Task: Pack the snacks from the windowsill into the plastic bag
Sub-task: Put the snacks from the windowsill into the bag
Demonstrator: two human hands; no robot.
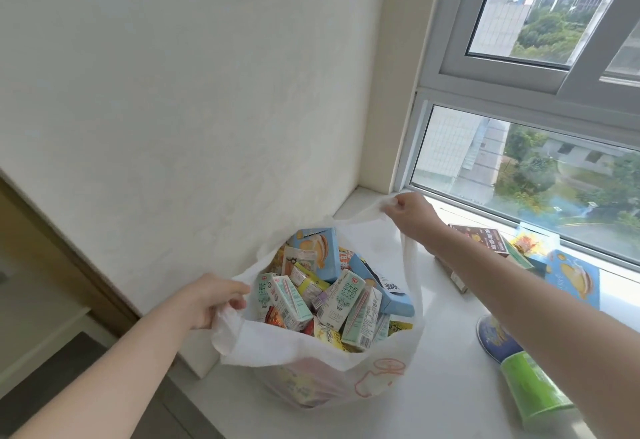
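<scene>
A white plastic bag (304, 348) stands on the white windowsill (433, 400), its mouth held wide. Inside lie several snacks: milk cartons (341, 295), a light blue box (318, 251) and small packets. My left hand (211, 300) grips the bag's near-left handle. My right hand (410, 215) pinches the far-right handle, pulled up toward the window. On the sill to the right lie a brown box (485, 239), a blue box (571, 281), a blue tube (495, 338) and a green tube (533, 390).
A white wall (173, 92) rises just behind the bag on the left. The window (519, 168) runs along the right side of the sill. Below left, the sill's edge drops to a grey floor (52, 369).
</scene>
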